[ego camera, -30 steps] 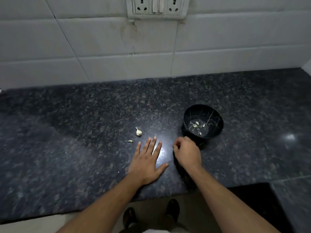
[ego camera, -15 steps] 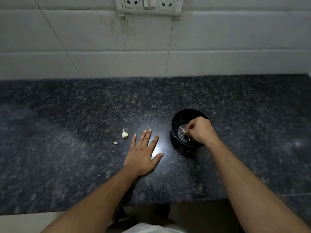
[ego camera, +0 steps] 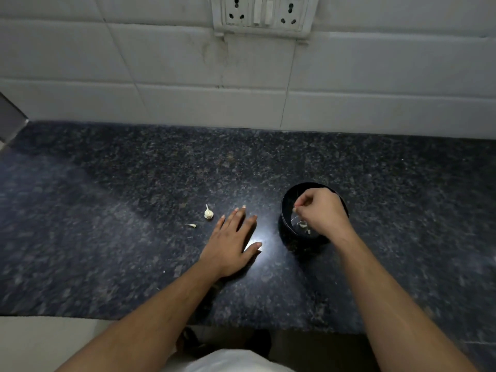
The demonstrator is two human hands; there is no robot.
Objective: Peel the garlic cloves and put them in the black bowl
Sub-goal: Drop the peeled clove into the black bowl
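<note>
The black bowl [ego camera: 287, 210] stands on the dark granite counter, right of centre, with a few pale garlic pieces [ego camera: 302, 224] inside. My right hand [ego camera: 320, 213] hovers over the bowl, its fingertips pinching a small pale garlic piece [ego camera: 294, 209] above the bowl's left side. My left hand [ego camera: 230, 242] lies flat on the counter with fingers spread, left of the bowl. A small unpeeled garlic clove [ego camera: 208, 213] with a stem lies just beyond my left fingertips. A tiny garlic scrap [ego camera: 192, 225] lies to its left.
The granite counter [ego camera: 107, 210] runs to a white tiled wall with a socket plate [ego camera: 261, 14] above. The counter's front edge [ego camera: 80, 316] is near my body. A grey object's corner [ego camera: 10, 122] shows at the far left.
My right hand moved from the counter in front of the bowl up over it, carrying a pale piece. My left hand stayed flat. The camera view shifted.
</note>
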